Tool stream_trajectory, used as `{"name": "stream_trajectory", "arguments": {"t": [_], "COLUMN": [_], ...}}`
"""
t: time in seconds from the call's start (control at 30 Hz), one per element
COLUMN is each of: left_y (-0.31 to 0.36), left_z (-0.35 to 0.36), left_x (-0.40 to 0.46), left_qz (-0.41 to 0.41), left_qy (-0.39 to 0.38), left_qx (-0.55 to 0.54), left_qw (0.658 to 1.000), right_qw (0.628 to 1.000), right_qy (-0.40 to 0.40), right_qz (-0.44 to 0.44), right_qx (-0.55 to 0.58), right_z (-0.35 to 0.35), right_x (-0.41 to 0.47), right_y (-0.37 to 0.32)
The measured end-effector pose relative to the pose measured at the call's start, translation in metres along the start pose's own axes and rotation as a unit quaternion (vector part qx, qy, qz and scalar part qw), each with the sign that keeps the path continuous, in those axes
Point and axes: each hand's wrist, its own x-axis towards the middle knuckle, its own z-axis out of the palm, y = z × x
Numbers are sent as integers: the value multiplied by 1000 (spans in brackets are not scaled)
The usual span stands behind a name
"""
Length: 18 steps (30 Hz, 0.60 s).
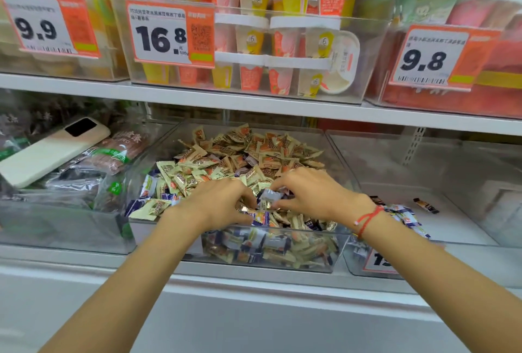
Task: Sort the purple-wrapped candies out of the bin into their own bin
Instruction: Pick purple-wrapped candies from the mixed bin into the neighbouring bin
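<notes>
Both hands are in the middle clear bin (336, 235), near its front edge. The right hand (313, 193) pinches one purple-wrapped candy (270, 196) at its fingertips, while the left hand (219, 201) has fingers curled into the candy pile (243, 155) — can't tell what it grips. The right-side bin (463, 228) holds a few sorted candies (406, 215) near its front-left corner — too bunched to count.

This is a shop, at a snack aisle. White shelves (254, 104) carry clear plastic bins (333, 253) of loose wrapped sweets (254, 149) and boxed pudding cups (254, 39). Orange-and-white price tags (169, 33) with large printed prices, barcodes and a QR code hang on the bin fronts.
</notes>
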Motion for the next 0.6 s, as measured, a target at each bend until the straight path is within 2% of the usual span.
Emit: {"name": "stream_trajectory", "arguments": {"t": [0.17, 0.27, 0.37, 0.43, 0.5, 0.6], "left_y": [3, 4, 9, 22, 47, 99], "left_z": [-2, 2, 7, 3, -6, -20], "left_x": [4, 3, -1, -3, -4, -2], "left_qz": [-1, -19, -50, -59, -39, 31], "left_qy": [-4, 50, 129, 193, 248, 262], "left_qx": [5, -18, -91, -145, -189, -218], "left_qw": [1000, 998, 986, 969, 949, 940], "right_qw": [978, 946, 921, 911, 915, 942], "right_qy": [147, 246, 305, 307, 274, 132], "right_qz": [77, 136, 205, 255, 277, 273], "right_qx": [128, 159, 127, 102, 101, 143], "right_z": [-13, -21, -26, -22, -12, 1], "right_x": [-46, -76, -104, -120, -130, -137], "right_y": [6, 29, 61, 81, 98, 113]}}
